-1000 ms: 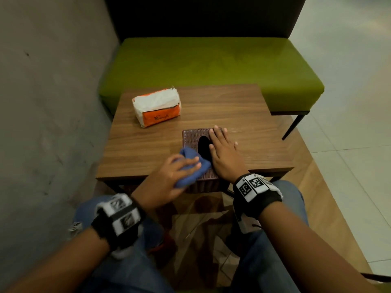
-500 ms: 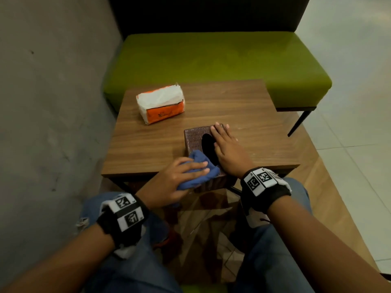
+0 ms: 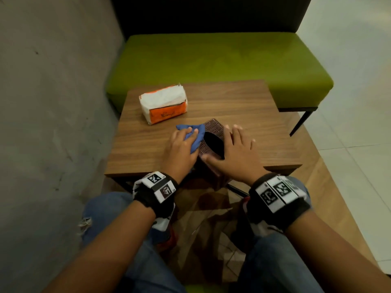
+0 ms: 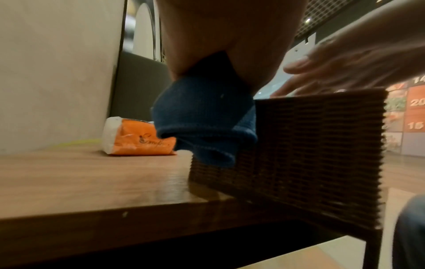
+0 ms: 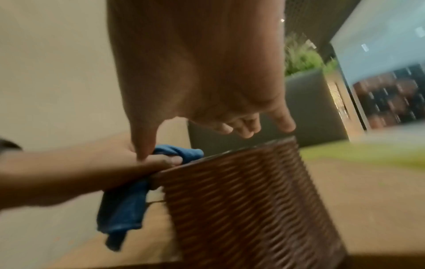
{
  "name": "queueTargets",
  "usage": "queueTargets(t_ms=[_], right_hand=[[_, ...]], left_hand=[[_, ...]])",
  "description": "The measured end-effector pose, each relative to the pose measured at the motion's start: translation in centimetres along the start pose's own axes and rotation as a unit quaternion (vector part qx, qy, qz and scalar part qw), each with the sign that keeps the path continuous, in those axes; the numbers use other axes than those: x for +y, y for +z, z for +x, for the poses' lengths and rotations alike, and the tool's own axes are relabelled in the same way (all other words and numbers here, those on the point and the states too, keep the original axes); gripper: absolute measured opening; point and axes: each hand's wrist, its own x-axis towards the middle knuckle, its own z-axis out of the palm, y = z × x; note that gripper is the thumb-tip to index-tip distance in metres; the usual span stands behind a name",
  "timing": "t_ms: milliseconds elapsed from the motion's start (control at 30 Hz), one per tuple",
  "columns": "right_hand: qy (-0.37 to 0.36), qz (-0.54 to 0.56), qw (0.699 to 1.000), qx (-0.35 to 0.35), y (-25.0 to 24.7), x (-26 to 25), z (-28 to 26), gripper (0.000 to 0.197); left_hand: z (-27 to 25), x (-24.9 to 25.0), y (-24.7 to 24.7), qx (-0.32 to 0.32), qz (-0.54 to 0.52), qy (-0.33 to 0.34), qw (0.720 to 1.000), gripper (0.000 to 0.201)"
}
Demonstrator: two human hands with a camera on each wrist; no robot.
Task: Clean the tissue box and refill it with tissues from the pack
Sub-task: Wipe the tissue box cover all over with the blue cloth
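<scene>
A brown woven tissue box (image 3: 214, 129) with a dark oval opening stands at the table's near edge, its near corner overhanging. My left hand (image 3: 182, 143) grips a bunched blue cloth (image 3: 195, 135) against the box's upper left edge. In the left wrist view the cloth (image 4: 204, 125) hangs over the box (image 4: 310, 149). My right hand (image 3: 236, 148) lies spread over the right half of the box top, thumb at the near end. Its fingertips (image 5: 286, 125) reach the far rim of the box (image 5: 248, 200). The orange-and-white tissue pack (image 3: 163, 104) lies at the table's far left.
The small wooden table (image 3: 249, 106) stands between my knees and a green upholstered bench (image 3: 222, 58). A grey wall (image 3: 53, 102) runs close along the left. Tiled floor lies to the right. A black table leg (image 3: 302, 121) angles down on the right.
My left hand has slid the cloth from the box's near left corner up to its far left edge. My right hand has shifted to the right side with fingers spread.
</scene>
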Motion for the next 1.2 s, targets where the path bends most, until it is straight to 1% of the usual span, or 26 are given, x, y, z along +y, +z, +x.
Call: queueTargets(t_ms=[33, 67, 100, 133, 167, 233, 267, 333, 400, 467, 533, 633, 700, 767, 867, 967, 1033, 1133, 1200], right_hand=[[0.012, 0.002, 1.0, -0.026, 0.2, 0.0, -0.5, 0.117], [0.028, 0.009, 0.999, -0.04, 0.2, 0.4, -0.5, 0.128], [0.043, 0.022, 0.998, -0.044, 0.2, 1.0, -0.2, 0.135], [0.046, 0.037, 0.997, -0.045, 0.1, 1.6, 0.4, 0.139], [0.035, 0.047, 0.997, -0.048, -0.1, 2.2, 0.8, 0.14], [-0.01, 0.043, 0.998, -0.047, -0.5, 2.9, 1.3, 0.137], [-0.031, 0.034, 0.998, -0.044, -0.5, 2.9, 1.3, 0.134], [-0.057, 0.021, 0.997, -0.041, -0.5, 2.6, 1.3, 0.128], [-0.07, 0.013, 0.997, -0.038, -0.4, 2.1, 1.5, 0.126], [-0.072, 0.006, 0.997, -0.038, -0.4, 2.0, 1.8, 0.125], [-0.063, 0.004, 0.997, -0.041, -0.6, 2.4, 2.2, 0.126], [-0.069, 0.007, 0.995, -0.066, -1.1, 2.7, 2.3, 0.126], [-0.085, 0.013, 0.993, -0.075, -1.2, 2.6, 2.1, 0.125], [-0.102, 0.023, 0.991, -0.085, -1.0, 2.2, 1.7, 0.126], [-0.106, 0.041, 0.99, -0.088, -0.8, 1.7, 1.4, 0.127], [-0.107, 0.048, 0.989, -0.091, -1.1, 1.8, 1.3, 0.127], [-0.107, 0.05, 0.987, -0.105, -1.5, 2.4, 1.7, 0.128], [-0.103, 0.017, 0.986, -0.13, -2.5, 3.4, 2.5, 0.131], [-0.095, 0.003, 0.985, -0.141, -2.9, 3.6, 2.2, 0.128]], left_hand=[[-0.4, 0.6, 0.0, -0.007, 0.014, -0.017, 1.0, 0.049], [-0.9, 1.1, 0.0, -0.014, 0.018, -0.018, 1.0, 0.05], [-1.7, 1.3, -0.1, -0.017, 0.011, 0.001, 1.0, 0.05], [-2.5, 1.2, -0.4, -0.021, -0.004, 0.035, 0.999, 0.051], [-3.4, 0.7, -0.8, -0.033, -0.023, 0.076, 0.996, 0.051], [-4.4, -0.8, -1.9, -0.077, -0.049, 0.158, 0.983, 0.049], [-4.1, -1.5, -2.5, -0.099, -0.052, 0.186, 0.976, 0.047], [-2.2, -2.3, -3.1, -0.13, -0.039, 0.205, 0.969, 0.047], [0.7, -2.4, -2.6, -0.131, -0.021, 0.185, 0.974, 0.049], [3.1, -2.1, -1.5, -0.133, -0.014, 0.136, 0.982, 0.048], [3.6, -1.4, -0.6, -0.137, -0.005, 0.115, 0.984, 0.047], [1.0, -0.9, -1.2, -0.144, 0.001, 0.159, 0.977, 0.052], [-1.0, -1.4, -1.9, -0.165, -0.024, 0.185, 0.968, 0.053], [-2.0, -2.3, -2.5, -0.172, -0.055, 0.197, 0.964, 0.05], [-0.8, -2.8, -2.5, -0.15, -0.076, 0.178, 0.97, 0.047], [1.2, -1.3, -1.8, -0.113, -0.086, 0.105, 0.984, 0.042], [0.8, -0.3, -1.6, -0.109, -0.08, 0.078, 0.988, 0.044], [-2.6, -0.1, -1.8, -0.126, -0.079, 0.116, 0.982, 0.052], [-4.6, -0.2, -1.9, -0.134, -0.095, 0.119, 0.979, 0.056]])
